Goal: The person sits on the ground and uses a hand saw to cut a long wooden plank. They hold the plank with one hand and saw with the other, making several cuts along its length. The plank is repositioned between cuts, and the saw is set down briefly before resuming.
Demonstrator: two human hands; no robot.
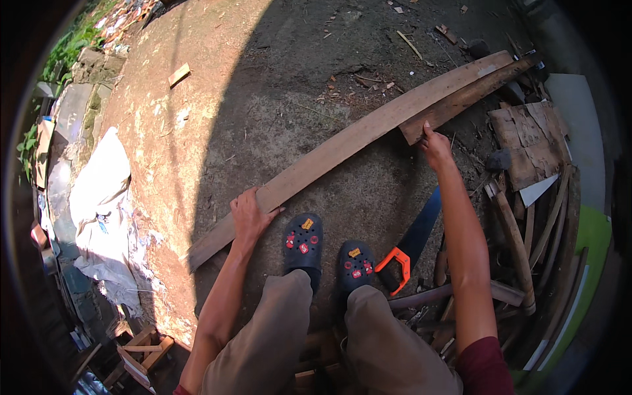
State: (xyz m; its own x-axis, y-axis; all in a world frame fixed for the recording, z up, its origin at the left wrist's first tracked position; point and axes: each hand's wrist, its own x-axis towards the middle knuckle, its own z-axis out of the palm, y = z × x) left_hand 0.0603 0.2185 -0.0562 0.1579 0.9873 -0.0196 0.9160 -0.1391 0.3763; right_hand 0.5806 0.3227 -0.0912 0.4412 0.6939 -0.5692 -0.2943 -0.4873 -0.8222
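A long pale wooden plank slants across the ground from lower left to upper right. My left hand is closed on its near edge toward the lower end, thumb stuck out to the right. Beside the plank's far part lies a shorter, darker board, close against it. My right hand grips the near end of that board, index finger reaching onto its face; the other fingertips are partly hidden. A handsaw with an orange and black handle lies below my right forearm, which covers part of its blade.
My feet, in dark clogs, stand between plank and saw. Wood scraps and poles pile up at right, by a bark-like slab. A white sack lies at left. One small wood offcut sits on sunlit ground.
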